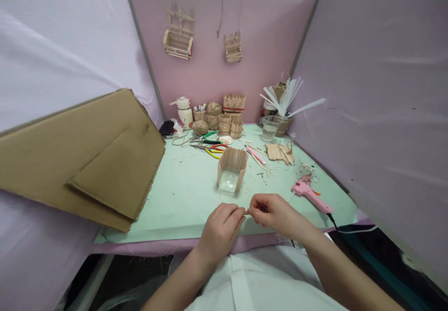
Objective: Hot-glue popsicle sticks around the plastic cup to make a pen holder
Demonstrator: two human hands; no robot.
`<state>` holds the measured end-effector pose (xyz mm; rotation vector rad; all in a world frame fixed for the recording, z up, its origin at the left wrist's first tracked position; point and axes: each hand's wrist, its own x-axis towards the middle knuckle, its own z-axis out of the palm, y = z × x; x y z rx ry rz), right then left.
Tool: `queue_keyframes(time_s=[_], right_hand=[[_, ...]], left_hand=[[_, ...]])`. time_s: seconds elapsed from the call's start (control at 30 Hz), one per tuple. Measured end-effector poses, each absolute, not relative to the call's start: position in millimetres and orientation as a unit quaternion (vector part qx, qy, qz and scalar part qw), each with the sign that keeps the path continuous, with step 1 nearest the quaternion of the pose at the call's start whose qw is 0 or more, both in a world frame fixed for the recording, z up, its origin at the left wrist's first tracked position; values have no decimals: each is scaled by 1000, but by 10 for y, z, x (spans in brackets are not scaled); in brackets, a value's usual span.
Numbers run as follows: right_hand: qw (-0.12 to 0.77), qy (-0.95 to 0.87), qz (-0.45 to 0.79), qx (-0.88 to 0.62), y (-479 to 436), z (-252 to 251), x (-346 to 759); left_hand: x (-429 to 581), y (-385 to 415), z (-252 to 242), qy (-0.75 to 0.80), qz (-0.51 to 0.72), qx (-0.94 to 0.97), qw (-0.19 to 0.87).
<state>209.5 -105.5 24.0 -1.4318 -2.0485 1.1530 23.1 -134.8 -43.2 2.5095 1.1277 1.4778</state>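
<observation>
Where left hand (220, 229) meets right hand (276, 215), pinched item (247, 212) unidentifiable.

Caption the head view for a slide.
Left hand and right hand pinch a small piece together, near a stick-walled cup and pink glue gun.

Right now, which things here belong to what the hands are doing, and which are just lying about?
In use, likely: left hand and right hand pinching a small piece between them; stick-walled box just ahead; pink glue gun; loose sticks.
Lying about: scissors, twine ball, cardboard sheets, plastic cup, hanging stick baskets.
</observation>
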Motion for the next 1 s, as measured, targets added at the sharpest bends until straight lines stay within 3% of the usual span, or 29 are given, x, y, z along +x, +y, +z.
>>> queue_keyframes(time_s=[0.3, 0.47, 0.6, 0.8, 1.0], right_hand=[[186, -751, 391, -498, -1152, 417, 2248], [169, -757, 230, -588, -1006, 494, 2867], [81, -695, 89, -709, -863, 344, 3413], [-51, -659, 67, -747, -721, 98, 3593], [-39, -648, 58, -759, -626, -104, 3569]], left_hand=[[247, -1374, -289, 365, 539, 758, 45], [20, -1274, -223, 394, 626, 658, 137], [-139, -1128, -243, 416, 700, 529, 238], [-216, -982, -354, 447, 728, 418, 309], [-209, -968, -384, 457, 718, 414, 323]])
